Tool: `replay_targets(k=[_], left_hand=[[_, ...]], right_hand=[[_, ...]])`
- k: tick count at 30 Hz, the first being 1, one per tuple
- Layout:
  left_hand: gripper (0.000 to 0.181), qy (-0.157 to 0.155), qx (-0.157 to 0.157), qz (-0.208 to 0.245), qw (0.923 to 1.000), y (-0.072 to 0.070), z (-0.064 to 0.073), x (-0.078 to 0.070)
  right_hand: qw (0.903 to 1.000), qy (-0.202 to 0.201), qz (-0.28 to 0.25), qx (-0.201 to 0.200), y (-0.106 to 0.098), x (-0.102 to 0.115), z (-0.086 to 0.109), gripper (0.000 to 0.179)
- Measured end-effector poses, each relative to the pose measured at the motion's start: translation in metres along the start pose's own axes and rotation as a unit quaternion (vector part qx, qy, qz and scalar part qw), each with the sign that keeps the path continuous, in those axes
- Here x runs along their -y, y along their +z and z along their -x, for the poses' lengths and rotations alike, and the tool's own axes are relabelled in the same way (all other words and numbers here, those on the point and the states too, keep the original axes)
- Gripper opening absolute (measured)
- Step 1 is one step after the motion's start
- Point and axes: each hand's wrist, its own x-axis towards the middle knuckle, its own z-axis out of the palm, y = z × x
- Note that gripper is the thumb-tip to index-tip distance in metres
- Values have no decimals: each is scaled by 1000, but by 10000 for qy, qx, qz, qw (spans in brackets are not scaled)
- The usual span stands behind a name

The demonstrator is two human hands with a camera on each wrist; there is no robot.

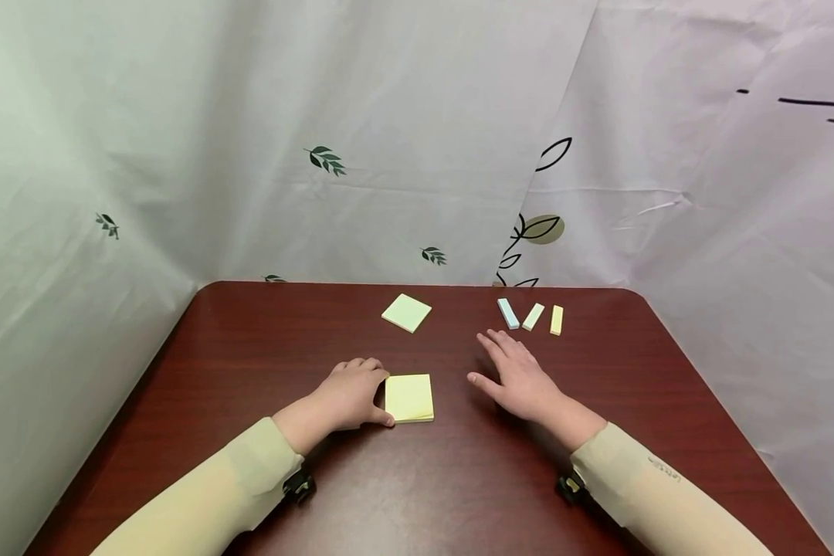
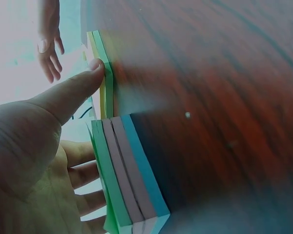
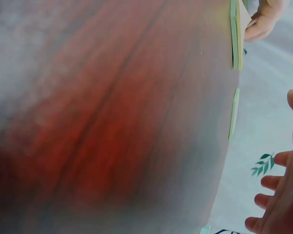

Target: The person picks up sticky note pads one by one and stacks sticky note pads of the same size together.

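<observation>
In the head view my left hand (image 1: 350, 392) grips the left side of a yellow sticky note pad (image 1: 408, 398). Its thumb lies at the near left corner, and the fingers bend down by the far left corner. The left wrist view shows the thumb against the pad's green lower layer (image 2: 107, 83). Beneath the palm is a second stack of sticky notes (image 2: 132, 175) with green, mauve and blue layers, hidden from above by the hand. My right hand (image 1: 521, 380) hovers right of the yellow pad, fingers spread and holding nothing.
A pale green sticky note pad (image 1: 406, 313) lies near the table's far edge. Three slim blocks, blue (image 1: 508, 313), whitish (image 1: 533, 316) and yellow (image 1: 557, 320), lie at the back right. A light curtain (image 1: 389, 208) surrounds the dark red table (image 1: 250, 340).
</observation>
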Motion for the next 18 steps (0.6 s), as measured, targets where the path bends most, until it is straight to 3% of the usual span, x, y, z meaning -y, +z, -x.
replay_targets(k=[10,18], left_hand=[[73,-8,92,-56,9999,-5,0,-1],[71,47,64,-258,9996,-5,-4,-2]], right_hand=[[9996,52,162,213,2,2,-8,77],[9996,149,-78,246,5,8,-30,71]])
